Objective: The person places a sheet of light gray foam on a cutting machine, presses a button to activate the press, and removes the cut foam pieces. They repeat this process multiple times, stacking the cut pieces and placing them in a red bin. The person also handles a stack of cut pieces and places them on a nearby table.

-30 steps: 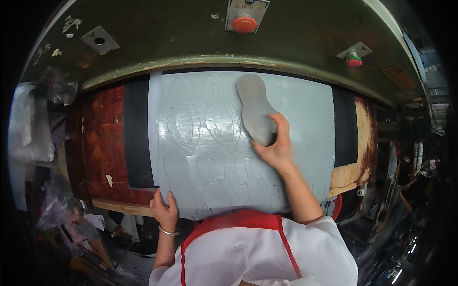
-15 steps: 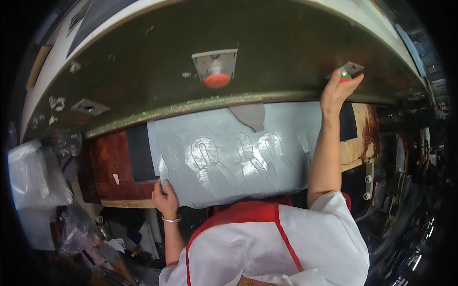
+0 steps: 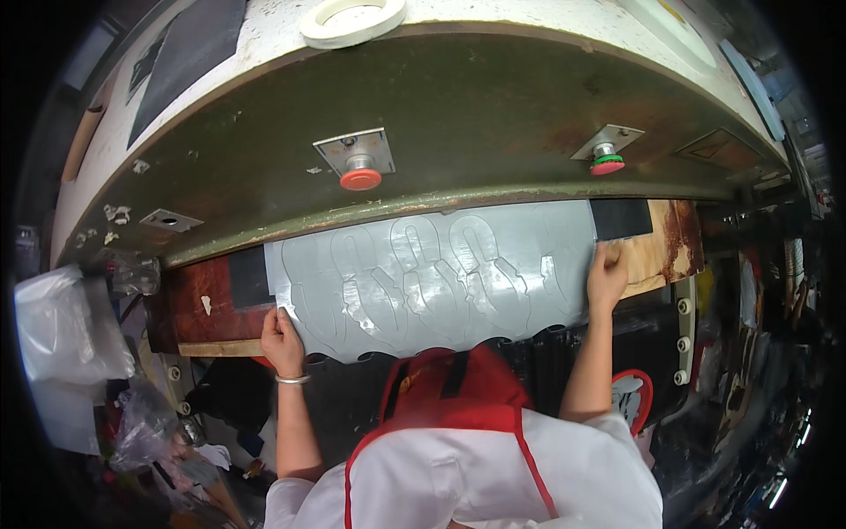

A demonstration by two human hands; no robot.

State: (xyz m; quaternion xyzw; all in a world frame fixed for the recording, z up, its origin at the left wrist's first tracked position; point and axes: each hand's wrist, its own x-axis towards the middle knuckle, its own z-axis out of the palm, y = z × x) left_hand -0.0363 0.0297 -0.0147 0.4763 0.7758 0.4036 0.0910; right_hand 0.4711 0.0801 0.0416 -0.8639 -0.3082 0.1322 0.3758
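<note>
A glossy light grey sheet (image 3: pixel 414 309) lies across the work surface, marked with several rows of shoe-shaped cut outlines; its near edge is scalloped. My left hand (image 3: pixel 282 344) pinches the sheet's left edge near its front corner, a bracelet on that wrist. At the opposite side, my right hand (image 3: pixel 608 275) has its fingers closed on the right edge. Behind the sheet hangs the dark green machine beam (image 3: pixel 476 106). It carries a red push button (image 3: pixel 359 179) left of centre and a red-and-green button (image 3: pixel 607 165) on the right.
Black pads (image 3: pixel 621 219) show beside the sheet. The worn reddish-brown board (image 3: pixel 207 309) extends left. A white tape roll (image 3: pixel 352 19) sits on top of the machine. Clear plastic bags (image 3: pixel 70 326) hang at far left, and a red-rimmed container (image 3: pixel 636 401) stands low on the right.
My right hand has left the red-and-green button and come down to the sheet's right edge. A darker grey piece at the sheet's far edge no longer shows. My left hand stays on the left edge.
</note>
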